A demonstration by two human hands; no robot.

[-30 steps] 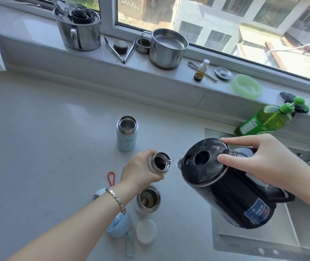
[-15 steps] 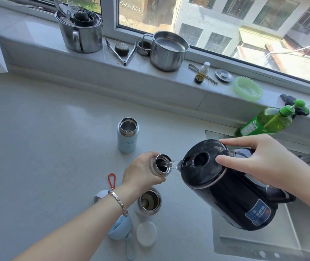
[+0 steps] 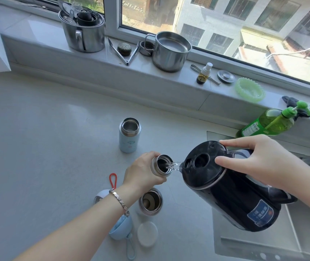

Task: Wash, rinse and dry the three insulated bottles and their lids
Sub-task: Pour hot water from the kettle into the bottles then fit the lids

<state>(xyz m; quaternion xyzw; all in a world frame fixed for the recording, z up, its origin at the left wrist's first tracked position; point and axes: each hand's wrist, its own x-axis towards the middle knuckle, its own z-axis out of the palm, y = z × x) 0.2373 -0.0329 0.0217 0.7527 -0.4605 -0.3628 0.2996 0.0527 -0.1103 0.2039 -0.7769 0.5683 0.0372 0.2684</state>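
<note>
While in left hand, bottle aslant.

Left hand grips a bottle while right hand holds the kettle.

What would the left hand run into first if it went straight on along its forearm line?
Probably the black kettle: the left hand holds a small bottle whose open mouth sits just short of the spout, tilted in by the right hand. Depth is unclear; it might slip past.
</note>
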